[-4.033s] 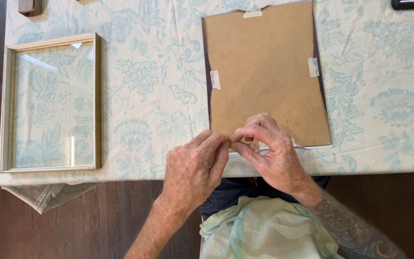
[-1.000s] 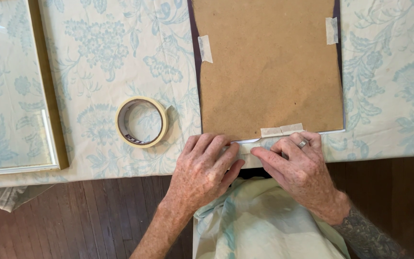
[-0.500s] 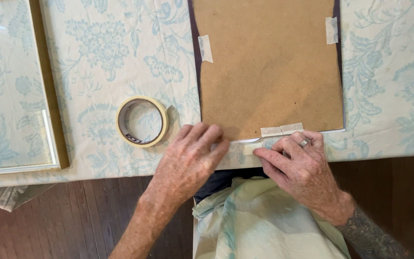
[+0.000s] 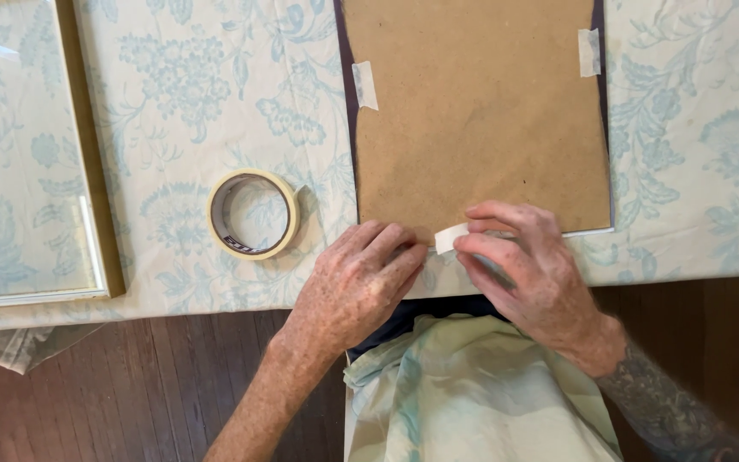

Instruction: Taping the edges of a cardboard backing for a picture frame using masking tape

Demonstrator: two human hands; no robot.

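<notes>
A strip of pale masking tape (image 4: 450,237) sits at the bottom edge of a brown backing board (image 4: 481,120), close to the near edge of the table (image 4: 694,248). The right hand (image 4: 532,274) pinches one end of the strip between thumb and forefinger, so its grip is closed narrowly on the tape, with the free end curling up to the left. The left hand (image 4: 357,287) lies flat just beside it, fingers together and pressed down on the table at the board's lower left corner; its grip holds nothing, the palm simply resting.

The backing board lies face down toward the far right part of the table, over a darker sheet whose thin edges show along its left and right sides. Two short tape pieces already fix it: one on the left edge (image 4: 364,84) and one on the right edge (image 4: 589,51).

A roll of masking tape (image 4: 252,214) lies flat on the table to the left of the left hand, near but not touching it. Further left, at the table's left edge, lies a wooden picture frame (image 4: 87,154) with glass in it.

The table is covered by a cream cloth with a pale blue floral pattern. Below the near edge are a dark wooden floor (image 4: 130,393) and the person's lap in light green fabric.
</notes>
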